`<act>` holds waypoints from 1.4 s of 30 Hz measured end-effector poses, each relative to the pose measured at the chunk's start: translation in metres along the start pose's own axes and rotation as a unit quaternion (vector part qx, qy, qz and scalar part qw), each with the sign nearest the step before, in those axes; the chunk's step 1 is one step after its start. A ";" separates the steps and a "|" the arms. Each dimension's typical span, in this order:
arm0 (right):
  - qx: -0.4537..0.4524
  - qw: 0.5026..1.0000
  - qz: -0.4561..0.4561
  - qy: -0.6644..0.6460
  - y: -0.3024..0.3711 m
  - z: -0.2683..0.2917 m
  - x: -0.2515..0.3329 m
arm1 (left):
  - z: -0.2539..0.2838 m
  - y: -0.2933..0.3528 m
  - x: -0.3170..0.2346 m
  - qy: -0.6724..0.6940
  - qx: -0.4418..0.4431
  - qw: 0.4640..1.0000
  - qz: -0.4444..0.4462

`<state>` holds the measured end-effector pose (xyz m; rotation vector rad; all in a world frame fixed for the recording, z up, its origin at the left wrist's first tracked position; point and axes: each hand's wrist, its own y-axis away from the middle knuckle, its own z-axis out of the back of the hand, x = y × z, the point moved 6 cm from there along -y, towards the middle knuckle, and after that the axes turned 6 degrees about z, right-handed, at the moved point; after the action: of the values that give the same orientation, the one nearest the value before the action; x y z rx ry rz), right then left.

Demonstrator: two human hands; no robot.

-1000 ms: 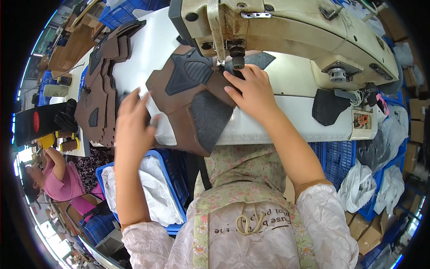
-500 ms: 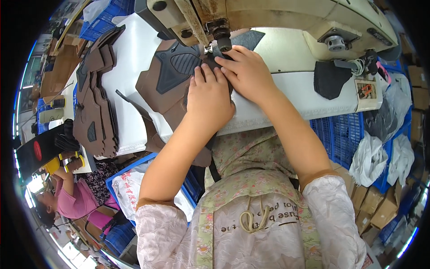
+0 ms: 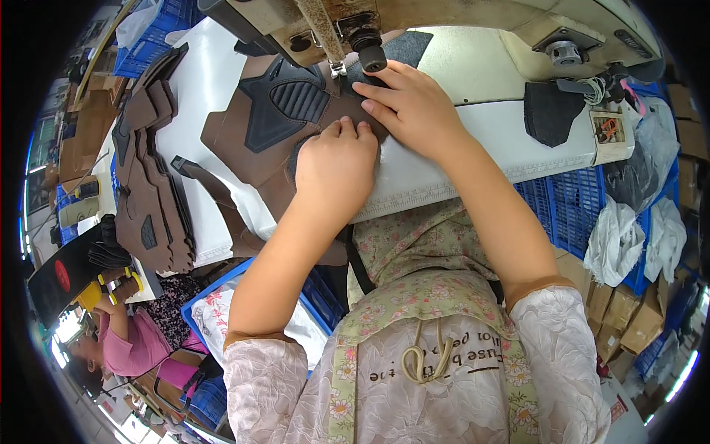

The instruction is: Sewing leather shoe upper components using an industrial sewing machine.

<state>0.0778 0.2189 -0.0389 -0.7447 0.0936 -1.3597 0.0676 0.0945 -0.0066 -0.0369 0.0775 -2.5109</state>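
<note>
A brown leather-like panel (image 3: 222,133) with a dark moulded patch (image 3: 299,101) lies on the white sewing table. Its right part reaches the presser foot (image 3: 338,69) of a sewing machine (image 3: 458,22). My left hand (image 3: 336,166) rests on the panel's near edge with its fingers bent in and closed on it; its thumb is hidden. Beside the foot, my right hand (image 3: 418,111) presses on the panel and a dark textile piece (image 3: 359,81) with fingers stretched and apart. Another dark textile piece (image 3: 408,49) shows behind the foot.
Stacked brown panels (image 3: 151,185) lie at the left of the table, near a loose brown strip (image 3: 211,185). A black fabric piece (image 3: 551,115) lies at the right. Blue crates (image 3: 566,211) stand below the table. A person in pink (image 3: 140,344) sits at the far left.
My left hand's fingers have bent in from lying flatter. The brown panel has shifted a little left relative to the presser foot. The whole view has moved slightly.
</note>
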 end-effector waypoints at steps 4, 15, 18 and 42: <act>0.003 1.000 -0.001 -0.006 0.000 -0.002 -0.001 | -0.001 0.003 0.006 -0.001 -0.021 0.998 -0.052; 0.010 1.000 0.002 -0.005 -0.002 0.000 0.001 | -0.004 0.004 -0.007 -0.055 -0.109 0.987 -0.106; 0.013 1.000 0.005 -0.002 -0.002 0.000 0.000 | -0.003 0.004 -0.007 -0.050 -0.115 0.987 -0.102; 0.072 0.997 0.019 0.009 -0.003 -0.002 -0.006 | -0.008 0.002 -0.005 -0.077 -0.070 0.989 -0.102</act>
<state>0.0731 0.2233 -0.0408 -0.6062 0.0237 -1.3221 0.0724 0.0960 -0.0148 -0.3092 0.1948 -2.6926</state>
